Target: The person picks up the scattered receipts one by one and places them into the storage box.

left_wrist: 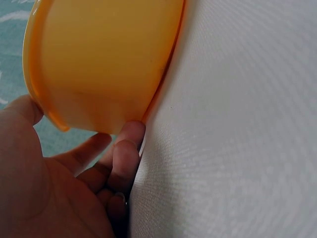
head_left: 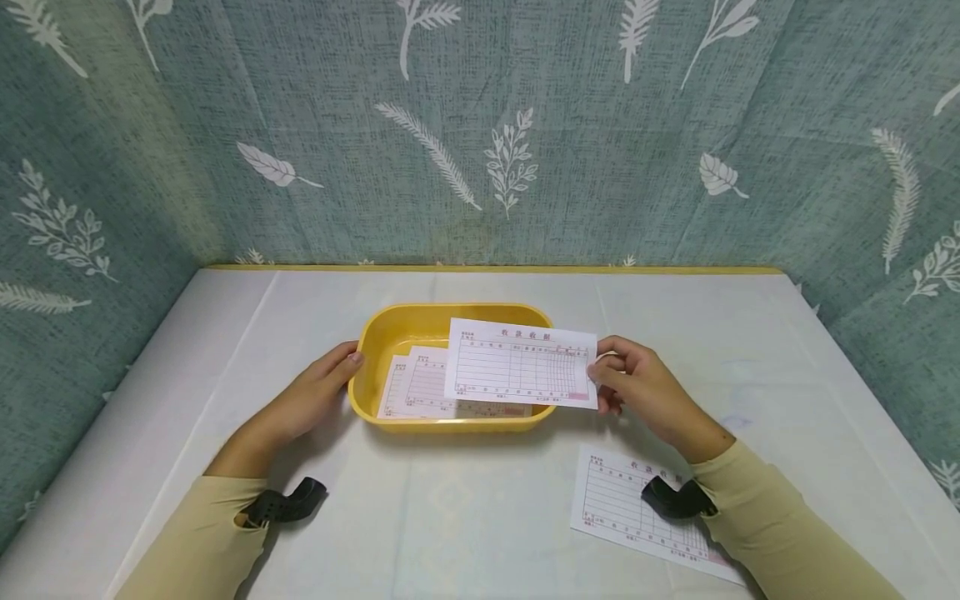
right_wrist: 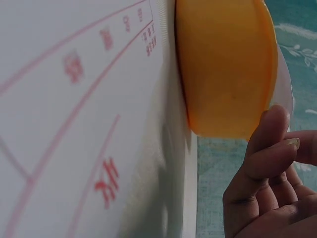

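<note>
A yellow plastic basin (head_left: 450, 426) stands on the white-covered table, with printed receipt slips (head_left: 429, 385) lying inside it. My left hand (head_left: 318, 392) holds the basin's left end, thumb at the rim and fingers low against the outer wall, as the left wrist view shows. Between thumb and fingers my right hand (head_left: 637, 379) pinches the right edge of a receipt slip (head_left: 517, 364). This slip is held over the basin's right part and covers some of the slips below. In the right wrist view the right fingers (right_wrist: 272, 158) are beside the basin's end wall (right_wrist: 225, 64).
Another receipt slip (head_left: 626, 504) lies on the table (head_left: 465, 517) at front right, partly under the right forearm. Black wrist mounts (head_left: 288, 502) sit on both sleeves. A green leaf-patterned cloth (head_left: 465, 125) rises behind the table and along its sides.
</note>
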A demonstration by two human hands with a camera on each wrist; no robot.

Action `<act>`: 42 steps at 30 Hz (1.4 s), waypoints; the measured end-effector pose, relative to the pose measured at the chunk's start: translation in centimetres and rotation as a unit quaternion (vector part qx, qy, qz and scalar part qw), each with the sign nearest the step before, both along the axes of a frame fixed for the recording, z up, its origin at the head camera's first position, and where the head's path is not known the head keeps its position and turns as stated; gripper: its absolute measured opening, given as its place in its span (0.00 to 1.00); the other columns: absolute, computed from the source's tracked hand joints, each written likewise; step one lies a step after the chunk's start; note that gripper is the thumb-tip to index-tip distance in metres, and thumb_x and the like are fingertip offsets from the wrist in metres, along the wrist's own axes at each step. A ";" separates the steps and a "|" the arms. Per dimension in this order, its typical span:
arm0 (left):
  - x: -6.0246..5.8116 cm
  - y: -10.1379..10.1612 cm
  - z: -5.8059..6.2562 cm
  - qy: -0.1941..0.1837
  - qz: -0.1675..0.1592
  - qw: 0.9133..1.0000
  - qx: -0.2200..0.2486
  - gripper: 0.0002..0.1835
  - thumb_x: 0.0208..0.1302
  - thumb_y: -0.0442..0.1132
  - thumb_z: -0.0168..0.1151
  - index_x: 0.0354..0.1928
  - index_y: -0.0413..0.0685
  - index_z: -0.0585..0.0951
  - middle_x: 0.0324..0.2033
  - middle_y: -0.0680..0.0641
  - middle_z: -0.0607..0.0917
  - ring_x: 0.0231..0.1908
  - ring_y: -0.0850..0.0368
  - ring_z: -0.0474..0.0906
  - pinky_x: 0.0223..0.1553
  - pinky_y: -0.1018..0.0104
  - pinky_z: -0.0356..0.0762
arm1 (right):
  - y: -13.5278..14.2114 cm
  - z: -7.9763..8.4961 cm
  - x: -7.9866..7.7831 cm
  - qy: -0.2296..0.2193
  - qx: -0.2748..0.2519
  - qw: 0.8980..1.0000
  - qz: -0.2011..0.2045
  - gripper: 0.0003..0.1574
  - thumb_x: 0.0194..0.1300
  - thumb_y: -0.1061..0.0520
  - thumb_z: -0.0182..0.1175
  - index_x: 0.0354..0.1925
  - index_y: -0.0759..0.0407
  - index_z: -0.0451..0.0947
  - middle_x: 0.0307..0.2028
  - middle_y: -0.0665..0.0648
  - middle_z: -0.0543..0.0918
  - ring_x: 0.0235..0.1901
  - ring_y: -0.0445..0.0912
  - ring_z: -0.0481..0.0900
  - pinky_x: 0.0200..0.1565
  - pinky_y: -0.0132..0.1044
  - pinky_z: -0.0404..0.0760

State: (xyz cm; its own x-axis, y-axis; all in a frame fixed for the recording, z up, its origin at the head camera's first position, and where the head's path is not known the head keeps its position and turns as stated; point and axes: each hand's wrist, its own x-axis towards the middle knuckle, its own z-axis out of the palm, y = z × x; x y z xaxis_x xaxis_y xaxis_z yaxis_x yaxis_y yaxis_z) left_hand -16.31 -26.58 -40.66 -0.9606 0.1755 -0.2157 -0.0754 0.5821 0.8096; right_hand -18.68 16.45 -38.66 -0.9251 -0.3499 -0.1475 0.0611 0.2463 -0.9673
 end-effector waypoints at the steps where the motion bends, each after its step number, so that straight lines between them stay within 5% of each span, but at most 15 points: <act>1: 0.0 0.0 0.0 0.000 0.001 1.000 0.001 0.35 0.79 0.60 0.37 0.76 0.46 0.58 0.74 0.37 0.62 0.76 0.35 0.49 0.73 0.30 0.43 | 0.0 0.0 0.0 -0.001 0.001 1.000 0.002 0.12 0.73 0.63 0.54 0.49 0.70 0.66 0.27 0.49 0.81 0.19 0.44 0.76 0.21 0.32 0.71; 17: 0.0 0.0 0.0 -0.004 0.006 1.000 -0.004 0.36 0.78 0.62 0.37 0.76 0.47 0.58 0.75 0.37 0.61 0.77 0.35 0.48 0.73 0.29 0.42 | 0.0 -0.4 -0.1 0.002 0.013 1.000 0.026 0.10 0.72 0.61 0.57 0.39 0.66 0.67 0.25 0.49 0.81 0.19 0.42 0.77 0.21 0.32 0.72; 42: -0.1 0.0 -0.2 0.002 0.001 1.000 -0.003 0.36 0.79 0.61 0.36 0.76 0.45 0.58 0.75 0.36 0.61 0.77 0.33 0.47 0.73 0.29 0.43 | 0.2 -0.3 -0.1 0.015 0.045 0.998 0.030 0.13 0.70 0.59 0.61 0.41 0.68 0.69 0.27 0.54 0.83 0.21 0.43 0.77 0.22 0.33 0.72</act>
State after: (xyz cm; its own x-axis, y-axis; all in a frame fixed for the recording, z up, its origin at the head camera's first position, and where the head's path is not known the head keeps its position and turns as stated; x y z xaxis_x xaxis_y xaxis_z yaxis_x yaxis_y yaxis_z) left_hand -16.37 -26.53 -40.87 -0.9617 0.1726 -0.2130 -0.0731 0.5874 0.8060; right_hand -18.80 16.63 -38.95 -0.9077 -0.3909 -0.1525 0.0142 0.3347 -0.9422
